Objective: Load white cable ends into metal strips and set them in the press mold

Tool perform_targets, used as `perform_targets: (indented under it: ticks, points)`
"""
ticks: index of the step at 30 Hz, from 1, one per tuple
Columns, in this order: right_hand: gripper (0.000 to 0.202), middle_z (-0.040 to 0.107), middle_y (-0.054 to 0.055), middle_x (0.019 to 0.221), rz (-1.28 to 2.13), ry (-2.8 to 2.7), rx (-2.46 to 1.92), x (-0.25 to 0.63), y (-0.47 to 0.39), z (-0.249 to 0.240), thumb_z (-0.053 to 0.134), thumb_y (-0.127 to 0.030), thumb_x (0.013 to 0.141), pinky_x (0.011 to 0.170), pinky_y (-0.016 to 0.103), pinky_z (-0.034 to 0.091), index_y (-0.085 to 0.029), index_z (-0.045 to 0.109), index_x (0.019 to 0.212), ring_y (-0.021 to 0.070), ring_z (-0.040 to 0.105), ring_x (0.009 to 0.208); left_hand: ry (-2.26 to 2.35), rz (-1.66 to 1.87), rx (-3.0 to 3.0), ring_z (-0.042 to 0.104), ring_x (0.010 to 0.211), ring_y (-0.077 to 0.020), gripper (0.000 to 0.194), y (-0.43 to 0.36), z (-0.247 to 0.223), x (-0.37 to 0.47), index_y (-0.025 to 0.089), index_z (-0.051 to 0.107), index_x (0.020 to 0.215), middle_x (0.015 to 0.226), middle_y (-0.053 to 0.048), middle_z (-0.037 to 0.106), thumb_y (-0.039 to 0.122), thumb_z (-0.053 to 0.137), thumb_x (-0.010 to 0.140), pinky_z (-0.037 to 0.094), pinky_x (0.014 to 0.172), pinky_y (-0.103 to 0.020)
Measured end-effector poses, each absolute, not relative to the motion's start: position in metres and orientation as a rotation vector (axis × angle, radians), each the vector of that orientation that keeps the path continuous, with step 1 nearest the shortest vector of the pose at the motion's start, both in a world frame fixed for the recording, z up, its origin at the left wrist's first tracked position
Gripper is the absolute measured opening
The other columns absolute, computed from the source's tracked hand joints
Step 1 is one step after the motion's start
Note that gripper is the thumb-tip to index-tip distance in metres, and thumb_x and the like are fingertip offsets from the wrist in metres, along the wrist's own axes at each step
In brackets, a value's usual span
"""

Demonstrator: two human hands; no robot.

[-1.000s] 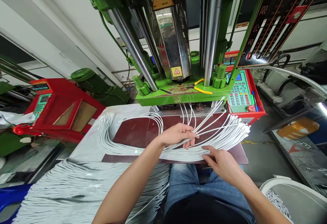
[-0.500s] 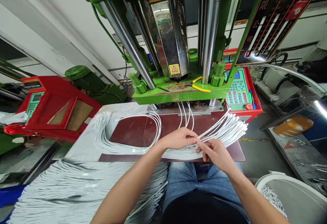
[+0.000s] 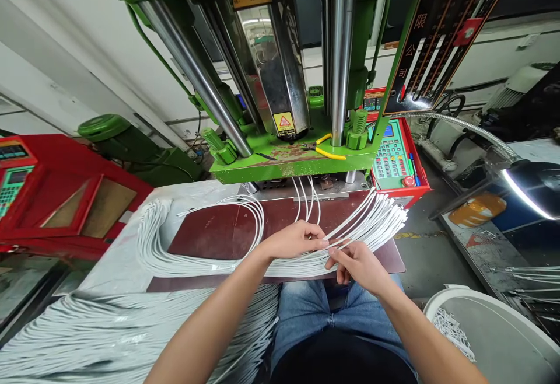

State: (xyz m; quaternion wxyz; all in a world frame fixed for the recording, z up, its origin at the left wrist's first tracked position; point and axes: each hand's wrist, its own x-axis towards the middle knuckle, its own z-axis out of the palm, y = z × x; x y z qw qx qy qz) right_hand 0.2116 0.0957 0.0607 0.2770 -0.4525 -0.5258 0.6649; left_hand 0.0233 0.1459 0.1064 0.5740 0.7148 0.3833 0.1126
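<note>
A fan of white cables (image 3: 371,217) lies across a dark red work board (image 3: 219,235) in front of a green press machine (image 3: 289,156). My left hand (image 3: 291,240) pinches several of the cables near the middle of the board. My right hand (image 3: 356,264) meets it from the right, its fingertips closed on cable strands just beside the left fingers. A few of the cables (image 3: 306,197) run up under the press. The cable ends splay out to the right past the board's edge.
A big heap of white cables (image 3: 109,331) lies at the lower left. Red control boxes stand at the left (image 3: 52,197) and right (image 3: 394,156). Yellow-handled pliers (image 3: 326,150) rest on the press base. A lamp (image 3: 531,180) and a white bin (image 3: 494,337) are at the right.
My right hand has risen from the lower cable bundle to meet my left hand's fingertips and now pinches strands there. The view has shifted slightly right.
</note>
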Motion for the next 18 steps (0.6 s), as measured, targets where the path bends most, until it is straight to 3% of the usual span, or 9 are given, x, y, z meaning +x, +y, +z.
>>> perform_targets:
  ticks: [3,7,10,15,18]
  points:
    - [0.038,0.058,-0.001,0.055,1.843,-1.242,-1.101,0.211,0.097,0.061,0.061,-0.045,0.078,0.039,0.018,0.038,-0.011,0.061,0.093,0.0076,0.047,0.038,0.841,0.270,1.672,0.053,0.081,-0.0148,0.022,0.147,0.108,0.021,0.013,0.066,0.081,0.086,-0.003,0.061,0.033,0.057,0.081,0.039,0.076,-0.025]
    - [0.058,0.058,-0.003,0.067,1.857,-1.118,-0.996,0.212,0.096,0.062,0.068,-0.037,0.075,0.045,0.018,0.041,-0.016,0.044,0.123,0.0072,0.049,0.048,0.757,0.226,1.554,0.056,0.080,-0.0160,0.021,0.146,0.108,0.021,0.013,0.064,0.084,0.082,-0.004,0.063,0.032,0.057,0.081,0.041,0.074,-0.026]
    - [0.059,0.056,-0.003,0.063,1.859,-1.111,-1.009,0.213,0.096,0.061,0.069,-0.039,0.075,0.047,0.019,0.043,-0.014,0.044,0.123,0.0087,0.051,0.052,0.756,0.190,1.470,0.054,0.066,-0.0130,0.019,0.144,0.105,0.023,0.014,0.060,0.088,0.069,0.000,0.059,0.030,0.059,0.079,0.041,0.064,-0.024]
    - [0.049,0.056,-0.004,0.051,1.778,-1.134,-1.132,0.211,0.096,0.061,0.058,-0.046,0.082,0.043,0.018,0.041,-0.012,0.048,0.116,0.0083,0.047,0.042,0.874,0.243,1.538,0.043,0.057,-0.0082,0.030,0.141,0.099,0.025,0.017,0.055,0.099,0.070,0.005,0.053,0.029,0.064,0.073,0.032,0.051,-0.019]
    - [0.052,0.062,0.000,0.067,1.797,-1.124,-1.105,0.211,0.091,0.063,0.059,-0.045,0.080,0.043,0.021,0.043,-0.013,0.046,0.120,0.0098,0.052,0.045,0.975,0.247,1.618,0.041,0.055,-0.0087,0.027,0.140,0.097,0.026,0.016,0.054,0.097,0.066,0.005,0.050,0.036,0.057,0.079,0.033,0.050,-0.020]
